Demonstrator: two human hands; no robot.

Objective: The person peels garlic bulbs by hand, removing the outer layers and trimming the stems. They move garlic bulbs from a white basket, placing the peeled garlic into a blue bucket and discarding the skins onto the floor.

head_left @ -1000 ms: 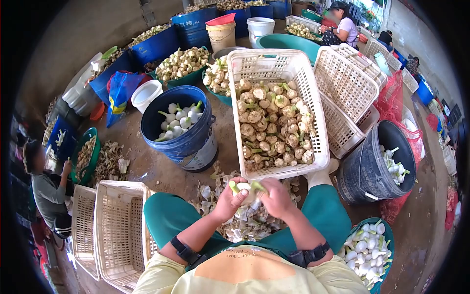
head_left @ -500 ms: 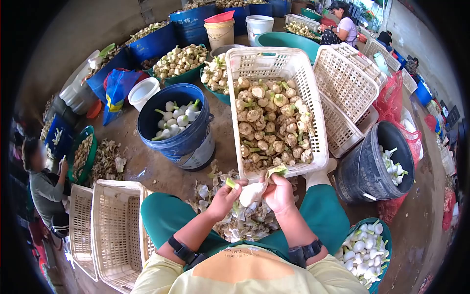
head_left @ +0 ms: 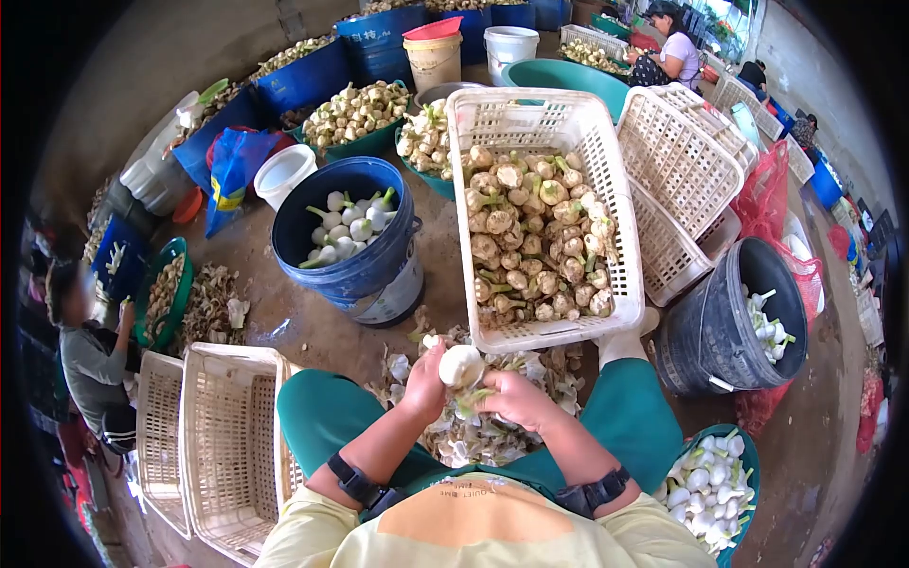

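A white garlic bulb (head_left: 461, 366) is held above my lap between my two hands. My left hand (head_left: 426, 383) is closed on it from the left side, and a small pale tip (head_left: 432, 341) pokes out above the fingers. My right hand (head_left: 516, 399) pinches greenish-white garlic skin (head_left: 468, 399) just under the bulb. Below both hands, a heap of loose peelings (head_left: 483, 437) covers the floor between my knees. In front of me, a white plastic crate (head_left: 544, 338) holds many unpeeled garlic bulbs (head_left: 540, 241).
A blue bucket (head_left: 365, 284) with white bulbs stands front left, and a dark bucket (head_left: 691, 346) at right. A green basin (head_left: 753, 478) of peeled bulbs sits by my right hip. Crates (head_left: 199, 445) stand at left. People (head_left: 95, 364) sit at left and far right.
The bulb has moved left and now shows a bare, round white face. My right hand has dropped and pulled the skin downward. The view has shifted slightly.
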